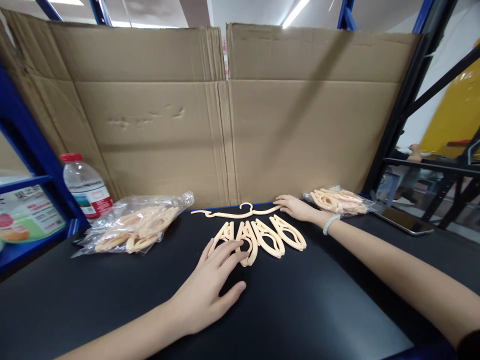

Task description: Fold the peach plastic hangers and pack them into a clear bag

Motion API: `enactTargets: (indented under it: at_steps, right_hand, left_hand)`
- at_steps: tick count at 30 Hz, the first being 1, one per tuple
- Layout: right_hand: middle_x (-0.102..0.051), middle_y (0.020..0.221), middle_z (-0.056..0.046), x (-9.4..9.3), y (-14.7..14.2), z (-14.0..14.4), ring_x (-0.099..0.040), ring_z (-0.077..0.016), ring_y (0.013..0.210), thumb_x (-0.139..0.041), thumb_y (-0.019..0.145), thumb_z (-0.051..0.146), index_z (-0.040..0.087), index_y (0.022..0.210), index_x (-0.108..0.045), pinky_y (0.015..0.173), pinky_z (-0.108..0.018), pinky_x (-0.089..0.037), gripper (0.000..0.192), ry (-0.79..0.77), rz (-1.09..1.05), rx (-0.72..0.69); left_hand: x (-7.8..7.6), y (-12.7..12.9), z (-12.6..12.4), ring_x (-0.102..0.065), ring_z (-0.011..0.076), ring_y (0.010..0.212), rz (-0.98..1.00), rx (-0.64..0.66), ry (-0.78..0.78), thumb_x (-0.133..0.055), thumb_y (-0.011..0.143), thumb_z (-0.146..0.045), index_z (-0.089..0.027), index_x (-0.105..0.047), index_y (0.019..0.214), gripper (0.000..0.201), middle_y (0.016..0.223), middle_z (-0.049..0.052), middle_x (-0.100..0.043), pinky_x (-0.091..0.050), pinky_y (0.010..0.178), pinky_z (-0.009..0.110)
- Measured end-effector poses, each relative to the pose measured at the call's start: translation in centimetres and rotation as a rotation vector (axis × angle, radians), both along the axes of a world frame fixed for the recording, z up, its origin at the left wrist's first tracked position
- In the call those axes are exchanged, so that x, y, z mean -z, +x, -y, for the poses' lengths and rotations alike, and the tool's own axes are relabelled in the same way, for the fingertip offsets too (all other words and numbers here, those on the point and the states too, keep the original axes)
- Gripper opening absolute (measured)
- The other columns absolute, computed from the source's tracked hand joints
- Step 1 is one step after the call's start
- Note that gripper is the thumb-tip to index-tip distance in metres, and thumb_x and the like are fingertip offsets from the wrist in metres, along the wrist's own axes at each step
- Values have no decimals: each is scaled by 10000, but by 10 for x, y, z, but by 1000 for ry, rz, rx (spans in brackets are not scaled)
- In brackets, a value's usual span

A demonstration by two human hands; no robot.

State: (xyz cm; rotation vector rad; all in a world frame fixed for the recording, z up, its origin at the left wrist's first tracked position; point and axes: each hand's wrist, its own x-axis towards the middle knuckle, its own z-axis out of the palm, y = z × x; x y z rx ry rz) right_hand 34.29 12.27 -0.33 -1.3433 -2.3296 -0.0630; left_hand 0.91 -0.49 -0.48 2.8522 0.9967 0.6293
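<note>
Big cardboard wall (225, 110) fills the top of frame. Lower centre, left hand (210, 290) lies flat, fingers spread on the folded hanger pieces (258, 237); it could nudge them out of line. Mid-right, right hand (296, 206) rests open on the unfolded hanger (236, 213), which might slide.

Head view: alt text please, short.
Left hand rests on folded peach hangers on a black table; right hand touches an unfolded hanger. Bagged hangers and a water bottle sit left.
</note>
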Motion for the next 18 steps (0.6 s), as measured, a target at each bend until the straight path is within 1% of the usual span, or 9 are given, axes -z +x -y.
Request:
enactTargets:
  at_steps: [2, 4, 7, 9, 12, 14, 16, 18]
  right_hand:
    - [-605, 1206, -138, 4, 0, 0, -557, -229, 1146, -460, 921, 190, 157, 1005, -672, 1006, -365, -425, 231, 12, 14, 4]
    - [-617, 1154, -136, 2, 1, 1, -574, -226, 1093, -457, 933, 228, 161, 932, -664, 969, -356, -437, 217, 25, 21, 12]
    - [-671, 931, -95, -5, 4, 8, -626, -204, 867, -489, 922, 254, 173, 869, -631, 823, -324, -474, 171, 31, 26, 31]
    - [-670, 809, -65, -11, 6, 17, -621, -191, 749, -497, 916, 257, 182, 860, -603, 735, -304, -464, 142, 43, 17, 57]
    - [-669, 789, -57, -18, 8, 33, -618, -188, 703, -468, 926, 254, 190, 889, -557, 662, -290, -441, 115, 83, -28, 113]
    - [-668, 788, -58, -23, 9, 46, -616, -189, 680, -437, 940, 265, 193, 907, -534, 633, -291, -433, 126, 114, -65, 154]
    - [-664, 777, -58, -27, 10, 59, -612, -200, 675, -428, 944, 295, 197, 916, -532, 635, -307, -436, 146, 158, -99, 202]
    - [-669, 795, -64, -32, 9, 72, -620, -222, 711, -439, 937, 329, 201, 946, -546, 667, -335, -451, 167, 206, -127, 235]
  left_hand:
    - [-2, 0, 1, -436, 285, 1308, 11, 2, -5, -503, 879, -240, -265, -499, 1276, 398, 1388, 90, -509, -168, 1128, 613]
    - [-5, -1, 2, -455, 278, 1293, 19, 19, -10, -496, 875, -225, -263, -510, 1250, 378, 1375, 87, -519, -168, 1132, 606]
    - [-8, -3, 4, -499, 253, 1250, 75, 64, 7, -473, 872, -192, -255, -519, 1220, 357, 1321, 87, -564, -182, 1143, 570]
    - [-8, -4, 5, -544, 231, 1194, 151, 100, 32, -453, 874, -171, -252, -535, 1191, 337, 1243, 76, -619, -219, 1143, 531]
    - [-8, -5, 5, -599, 206, 1106, 263, 161, 38, -443, 877, -146, -250, -555, 1151, 314, 1125, 47, -680, -302, 1114, 474]
    - [-8, -6, 5, -613, 205, 1072, 328, 175, 30, -447, 879, -136, -240, -564, 1133, 298, 1085, 47, -691, -353, 1080, 453]
    - [-9, -7, 4, -612, 218, 1060, 371, 146, 6, -452, 886, -146, -227, -571, 1117, 272, 1076, 65, -684, -410, 1026, 438]
    - [-11, -8, 3, -618, 225, 1027, 409, 75, -48, -459, 899, -180, -224, -578, 1094, 233, 1059, 71, -678, -467, 951, 414]
